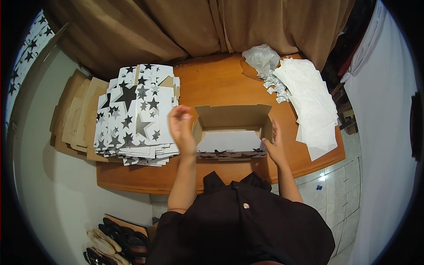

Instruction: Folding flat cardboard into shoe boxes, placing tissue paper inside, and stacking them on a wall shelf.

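An open cardboard box (229, 142) stands in front of me on the table, brown inside, with a pale flap folded inward and black stars along its near outer side. My right hand (276, 143) grips the box's right wall, thumb at the inner edge and fingers along the outside. Beside the left wall, my left hand (181, 126) is raised, its fingers loosely bent and apart, with nothing visible in them. Just left of that hand lies a stack of flat white cardboard sheets (132, 115) printed with black and grey stars.
Brown cardboard blanks (81, 117) lean at the far left. On the right of the wooden table (203, 79) are white paper sheets (309, 104), several small silvery packets (277, 88) and a clear plastic bag (261, 58). Shoes (117, 240) sit at the lower left.
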`<state>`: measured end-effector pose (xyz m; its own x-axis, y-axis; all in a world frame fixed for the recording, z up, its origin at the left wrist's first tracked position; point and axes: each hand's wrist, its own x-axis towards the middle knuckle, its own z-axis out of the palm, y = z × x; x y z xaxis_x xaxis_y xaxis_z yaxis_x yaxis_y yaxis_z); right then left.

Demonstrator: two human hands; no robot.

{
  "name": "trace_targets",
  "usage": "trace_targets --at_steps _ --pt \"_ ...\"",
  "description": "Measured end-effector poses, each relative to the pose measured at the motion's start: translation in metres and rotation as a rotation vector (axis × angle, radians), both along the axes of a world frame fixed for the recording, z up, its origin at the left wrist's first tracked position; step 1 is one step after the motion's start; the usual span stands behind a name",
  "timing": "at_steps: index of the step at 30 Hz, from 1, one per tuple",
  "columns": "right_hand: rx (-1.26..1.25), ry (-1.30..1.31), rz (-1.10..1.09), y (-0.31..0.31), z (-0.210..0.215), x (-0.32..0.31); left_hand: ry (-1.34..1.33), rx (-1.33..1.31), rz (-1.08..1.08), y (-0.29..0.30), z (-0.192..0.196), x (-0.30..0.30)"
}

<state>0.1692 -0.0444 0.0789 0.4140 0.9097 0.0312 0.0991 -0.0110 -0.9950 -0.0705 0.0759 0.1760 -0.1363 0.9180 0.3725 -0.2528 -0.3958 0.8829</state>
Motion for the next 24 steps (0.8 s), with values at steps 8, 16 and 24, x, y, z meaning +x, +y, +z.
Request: trace_targets --at_steps 8,16,24 --pt "0.053 -0.297 0.029 -0.018 -0.006 0.003 0.599 0.036 -0.273 0.046 -0.036 0.032" --pt "0.028 -0.247 0.039 -0.028 -0.016 0.027 1.341 0.299 -0.344 0.019 -0.054 0.018" --pt "-0.324 0.373 -0.074 -0.037 -0.064 0.051 1.468 0.097 -0.799 -0.011 -0.076 -0.023"
